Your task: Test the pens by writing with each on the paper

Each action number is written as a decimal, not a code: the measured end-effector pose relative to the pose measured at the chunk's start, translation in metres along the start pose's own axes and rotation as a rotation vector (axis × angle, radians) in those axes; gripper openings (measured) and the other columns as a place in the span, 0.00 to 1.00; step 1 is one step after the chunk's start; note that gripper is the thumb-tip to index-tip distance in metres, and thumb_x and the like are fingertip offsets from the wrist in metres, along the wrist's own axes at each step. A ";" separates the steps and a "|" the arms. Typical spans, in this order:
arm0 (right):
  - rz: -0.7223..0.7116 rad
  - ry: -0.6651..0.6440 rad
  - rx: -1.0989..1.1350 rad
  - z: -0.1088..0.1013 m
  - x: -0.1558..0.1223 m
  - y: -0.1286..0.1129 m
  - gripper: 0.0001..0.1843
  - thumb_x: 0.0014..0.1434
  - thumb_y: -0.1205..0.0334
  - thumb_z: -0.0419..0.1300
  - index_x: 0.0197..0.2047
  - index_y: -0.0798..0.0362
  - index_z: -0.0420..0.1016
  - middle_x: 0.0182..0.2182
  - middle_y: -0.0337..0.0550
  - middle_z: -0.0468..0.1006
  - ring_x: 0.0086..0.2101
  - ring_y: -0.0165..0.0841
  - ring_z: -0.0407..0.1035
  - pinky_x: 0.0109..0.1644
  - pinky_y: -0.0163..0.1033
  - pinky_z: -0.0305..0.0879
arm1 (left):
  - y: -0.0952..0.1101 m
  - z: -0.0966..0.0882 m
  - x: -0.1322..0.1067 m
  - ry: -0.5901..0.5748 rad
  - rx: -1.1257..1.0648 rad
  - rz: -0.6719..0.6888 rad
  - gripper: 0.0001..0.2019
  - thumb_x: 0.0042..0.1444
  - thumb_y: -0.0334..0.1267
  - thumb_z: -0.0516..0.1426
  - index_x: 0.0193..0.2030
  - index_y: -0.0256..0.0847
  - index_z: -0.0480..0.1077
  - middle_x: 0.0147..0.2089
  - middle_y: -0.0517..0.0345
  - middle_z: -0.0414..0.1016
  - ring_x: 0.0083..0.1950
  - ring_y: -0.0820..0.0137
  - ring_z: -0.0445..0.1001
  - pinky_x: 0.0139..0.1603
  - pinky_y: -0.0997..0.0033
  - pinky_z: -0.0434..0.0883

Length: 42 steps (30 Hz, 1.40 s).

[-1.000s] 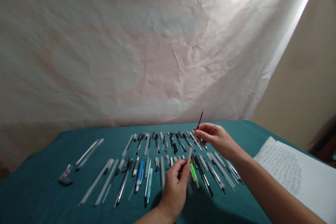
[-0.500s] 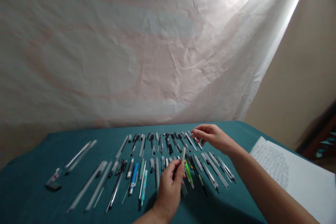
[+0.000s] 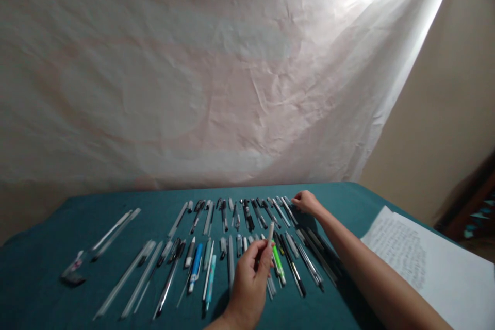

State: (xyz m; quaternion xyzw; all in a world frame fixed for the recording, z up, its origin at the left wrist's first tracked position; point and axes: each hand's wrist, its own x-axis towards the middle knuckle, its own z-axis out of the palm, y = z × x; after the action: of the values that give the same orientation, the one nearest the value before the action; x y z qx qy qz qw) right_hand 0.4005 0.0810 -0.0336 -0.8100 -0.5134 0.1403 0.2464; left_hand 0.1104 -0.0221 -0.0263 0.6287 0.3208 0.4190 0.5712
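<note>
My left hand (image 3: 249,276) is closed, thumb and fingers pinching a slim pale stick like a pen part (image 3: 270,231), held upright above the front row of pens. Beneath and beside it lie a bright green pen (image 3: 278,265) and a black pen (image 3: 296,268). My right hand (image 3: 307,202) is down at the right end of the back row, fingers curled together near the cloth. Whatever sits in those fingers is hidden. Just left of them lies a clear and white pen (image 3: 283,213).
Two rows of pens, caps and refills cover the green cloth (image 3: 38,237). A blue pen (image 3: 196,265) and a teal pen (image 3: 211,281) lie in front. A small clear packet (image 3: 73,272) is at the left. Handwritten paper (image 3: 429,268) lies at the right. A sheet (image 3: 232,87) hangs behind.
My right hand has moved slightly right and down to the cloth, and its fingers have curled in. My left hand still holds the pale stick, nearly unmoved.
</note>
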 end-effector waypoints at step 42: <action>-0.435 -0.257 0.807 -0.046 -0.137 -0.105 0.19 0.47 0.49 0.62 0.34 0.57 0.73 0.24 0.38 0.71 0.24 0.25 0.61 0.28 0.32 0.60 | 0.007 0.003 -0.004 -0.008 -0.009 0.011 0.15 0.57 0.47 0.50 0.42 0.37 0.68 0.30 0.60 0.66 0.29 0.75 0.62 0.30 0.78 0.62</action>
State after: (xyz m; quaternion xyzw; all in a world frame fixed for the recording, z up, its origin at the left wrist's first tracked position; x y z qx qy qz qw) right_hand 0.2830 -0.0172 0.0588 -0.4993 -0.6019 0.3728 0.4994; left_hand 0.1110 -0.0281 -0.0200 0.6295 0.3133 0.4211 0.5729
